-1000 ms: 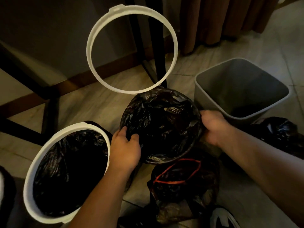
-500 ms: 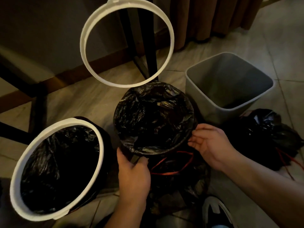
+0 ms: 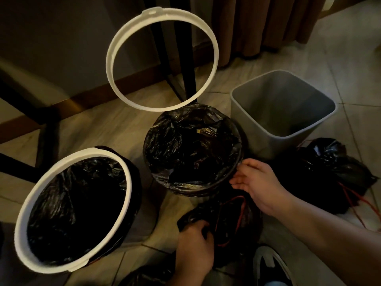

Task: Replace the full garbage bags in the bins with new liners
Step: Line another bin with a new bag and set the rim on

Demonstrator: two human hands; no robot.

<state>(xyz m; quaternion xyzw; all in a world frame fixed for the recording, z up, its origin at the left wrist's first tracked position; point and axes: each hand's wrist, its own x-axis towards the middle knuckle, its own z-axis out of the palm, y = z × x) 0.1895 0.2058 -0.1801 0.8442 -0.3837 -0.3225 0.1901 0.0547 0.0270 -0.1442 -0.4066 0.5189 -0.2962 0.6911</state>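
Left hand is down low at the near edge, its grip curled into the black plastic of a loose bag with a red drawstring, lying on the floor right in front of the middle bin. Right hand sits beside that bin's rim, fingers straight and relaxed, grip wide and holding nothing, tips at the folded edge of the black liner that fills the bin. The bin's white ring stands tipped up behind it, and black frame legs show through the hoop. To the left, well apart, a second round bin has its own ring pressed down over a black liner. Just right of the middle bin stands a grey square bin, grey walls showing inside. Crowding the floor on the right is a tied bag trailing red strings, just beside the square bin; a shoe pokes in at the bottom, curtain hanging at the back
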